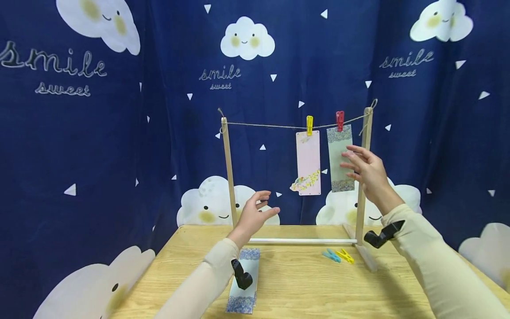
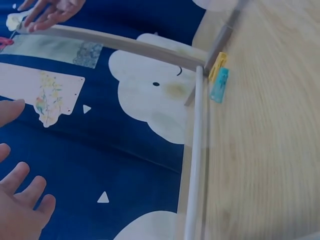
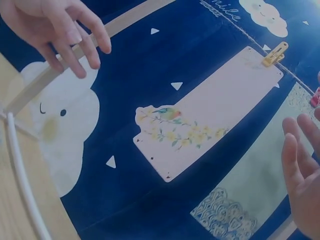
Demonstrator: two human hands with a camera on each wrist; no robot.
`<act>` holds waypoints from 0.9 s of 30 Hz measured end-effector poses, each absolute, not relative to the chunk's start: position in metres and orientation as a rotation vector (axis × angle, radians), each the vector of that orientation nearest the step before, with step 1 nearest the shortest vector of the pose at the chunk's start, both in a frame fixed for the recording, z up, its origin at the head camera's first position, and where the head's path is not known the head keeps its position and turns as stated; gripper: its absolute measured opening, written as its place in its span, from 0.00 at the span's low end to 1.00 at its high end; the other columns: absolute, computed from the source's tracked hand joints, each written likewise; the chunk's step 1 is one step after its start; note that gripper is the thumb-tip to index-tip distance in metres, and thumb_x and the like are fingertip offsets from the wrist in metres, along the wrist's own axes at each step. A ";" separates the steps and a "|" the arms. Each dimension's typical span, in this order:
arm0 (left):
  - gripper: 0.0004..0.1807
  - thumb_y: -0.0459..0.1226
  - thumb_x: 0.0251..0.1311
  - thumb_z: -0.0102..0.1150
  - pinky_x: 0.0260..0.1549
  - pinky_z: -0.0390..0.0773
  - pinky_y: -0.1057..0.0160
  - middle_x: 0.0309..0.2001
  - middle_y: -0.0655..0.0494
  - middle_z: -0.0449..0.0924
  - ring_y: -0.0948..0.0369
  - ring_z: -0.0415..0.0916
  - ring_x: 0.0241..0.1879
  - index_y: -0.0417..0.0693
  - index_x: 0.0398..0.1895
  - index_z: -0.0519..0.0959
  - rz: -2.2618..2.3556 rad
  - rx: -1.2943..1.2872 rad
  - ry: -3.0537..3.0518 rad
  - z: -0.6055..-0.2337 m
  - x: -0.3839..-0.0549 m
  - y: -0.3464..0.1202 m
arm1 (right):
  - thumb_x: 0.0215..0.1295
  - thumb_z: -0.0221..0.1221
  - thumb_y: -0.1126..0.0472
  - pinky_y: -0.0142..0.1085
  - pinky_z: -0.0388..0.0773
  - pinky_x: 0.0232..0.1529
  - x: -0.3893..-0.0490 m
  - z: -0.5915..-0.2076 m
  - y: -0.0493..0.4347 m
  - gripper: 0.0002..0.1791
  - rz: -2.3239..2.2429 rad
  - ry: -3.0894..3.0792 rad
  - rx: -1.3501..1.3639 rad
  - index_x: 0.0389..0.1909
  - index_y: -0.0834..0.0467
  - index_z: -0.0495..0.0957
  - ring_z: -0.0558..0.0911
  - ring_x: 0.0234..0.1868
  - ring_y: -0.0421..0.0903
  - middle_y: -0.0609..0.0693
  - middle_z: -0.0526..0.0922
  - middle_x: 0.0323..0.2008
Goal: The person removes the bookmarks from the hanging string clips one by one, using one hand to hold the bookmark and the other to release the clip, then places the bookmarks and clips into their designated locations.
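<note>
My right hand [image 1: 368, 173] is held up beside the green patterned card [image 1: 338, 155], its fingers loosely bent with nothing between them. A red clothespin [image 1: 340, 120] fixes that card to a string [image 1: 267, 125]. Left of it, a yellow clothespin [image 1: 309, 125] holds a pink card [image 1: 308, 161] with a bird and yellow flowers, clearly seen in the right wrist view. My left hand [image 1: 255, 215] hovers in front of the left post, fingers apart and holding nothing. Below that forearm, on the table, lie blue-edged cards [image 1: 250, 266], partly hidden by the wrist camera.
Two wooden posts [image 1: 229, 164] carry the string, joined low down by a white rod [image 1: 303, 241]. A blue clothespin [image 1: 331, 255] and another yellow clothespin [image 1: 345, 256] lie on the wooden table [image 1: 303, 288] near the right foot. Behind hangs a dark blue cloud-print curtain [image 1: 259, 102].
</note>
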State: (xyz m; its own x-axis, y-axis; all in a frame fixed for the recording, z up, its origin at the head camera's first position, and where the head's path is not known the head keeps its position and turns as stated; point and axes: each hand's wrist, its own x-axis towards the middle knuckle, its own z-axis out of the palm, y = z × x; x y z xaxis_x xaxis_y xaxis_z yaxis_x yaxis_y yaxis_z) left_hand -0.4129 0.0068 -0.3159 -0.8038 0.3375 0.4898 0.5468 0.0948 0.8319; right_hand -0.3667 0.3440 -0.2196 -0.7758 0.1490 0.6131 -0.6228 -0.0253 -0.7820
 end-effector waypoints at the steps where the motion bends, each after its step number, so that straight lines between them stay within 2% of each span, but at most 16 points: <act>1: 0.35 0.42 0.64 0.72 0.64 0.73 0.44 0.69 0.45 0.68 0.43 0.66 0.70 0.48 0.72 0.70 -1.814 -0.897 -2.189 -0.314 -0.414 0.009 | 0.75 0.62 0.52 0.30 0.82 0.36 -0.368 -0.217 0.343 0.32 1.858 -1.712 0.503 0.72 0.64 0.67 0.86 0.47 0.43 0.49 0.84 0.55; 4: 0.39 0.42 0.63 0.73 0.65 0.71 0.44 0.72 0.46 0.65 0.44 0.63 0.72 0.49 0.75 0.66 -1.866 -0.899 -2.177 -0.310 -0.418 0.016 | 0.75 0.62 0.52 0.30 0.81 0.35 -0.370 -0.211 0.340 0.32 1.840 -1.720 0.515 0.73 0.63 0.66 0.86 0.48 0.44 0.51 0.81 0.59; 11: 0.45 0.42 0.59 0.76 0.67 0.69 0.44 0.75 0.50 0.61 0.47 0.59 0.74 0.57 0.78 0.62 -1.974 -0.858 -2.124 -0.304 -0.432 0.038 | 0.76 0.61 0.52 0.30 0.81 0.34 -0.378 -0.190 0.331 0.36 1.750 -1.754 0.568 0.78 0.59 0.60 0.85 0.49 0.44 0.63 0.65 0.72; 15: 0.50 0.43 0.58 0.78 0.68 0.68 0.44 0.77 0.50 0.59 0.46 0.57 0.76 0.58 0.80 0.58 -1.986 -0.847 -2.136 -0.301 -0.442 0.055 | 0.77 0.60 0.54 0.31 0.81 0.33 -0.383 -0.175 0.325 0.34 1.673 -1.784 0.593 0.77 0.58 0.61 0.86 0.46 0.42 0.64 0.65 0.72; 18: 0.54 0.42 0.57 0.78 0.69 0.65 0.42 0.79 0.49 0.55 0.44 0.53 0.77 0.59 0.82 0.55 -1.993 -0.836 -2.139 -0.297 -0.449 0.067 | 0.78 0.59 0.52 0.32 0.82 0.35 -0.387 -0.162 0.318 0.33 1.580 -1.853 0.583 0.77 0.57 0.61 0.87 0.45 0.40 0.62 0.66 0.72; 21: 0.55 0.42 0.56 0.79 0.69 0.65 0.42 0.79 0.49 0.55 0.43 0.53 0.77 0.58 0.83 0.54 -2.012 -0.779 -2.130 -0.294 -0.456 0.079 | 0.78 0.58 0.50 0.34 0.84 0.40 -0.392 -0.150 0.309 0.35 1.496 -1.951 0.574 0.79 0.54 0.58 0.86 0.50 0.45 0.58 0.65 0.74; 24: 0.53 0.42 0.57 0.78 0.69 0.66 0.43 0.77 0.47 0.59 0.41 0.56 0.75 0.55 0.82 0.56 -2.077 -0.746 -2.107 -0.293 -0.461 0.089 | 0.79 0.56 0.48 0.38 0.85 0.45 -0.396 -0.140 0.302 0.38 1.424 -2.080 0.570 0.82 0.52 0.52 0.84 0.56 0.54 0.56 0.61 0.76; 27: 0.50 0.40 0.58 0.77 0.69 0.66 0.44 0.75 0.43 0.63 0.39 0.59 0.74 0.52 0.81 0.58 -2.163 -0.763 -2.072 -0.291 -0.465 0.097 | 0.80 0.55 0.48 0.44 0.85 0.49 -0.402 -0.130 0.295 0.40 1.390 -2.177 0.583 0.83 0.50 0.47 0.82 0.57 0.60 0.56 0.56 0.78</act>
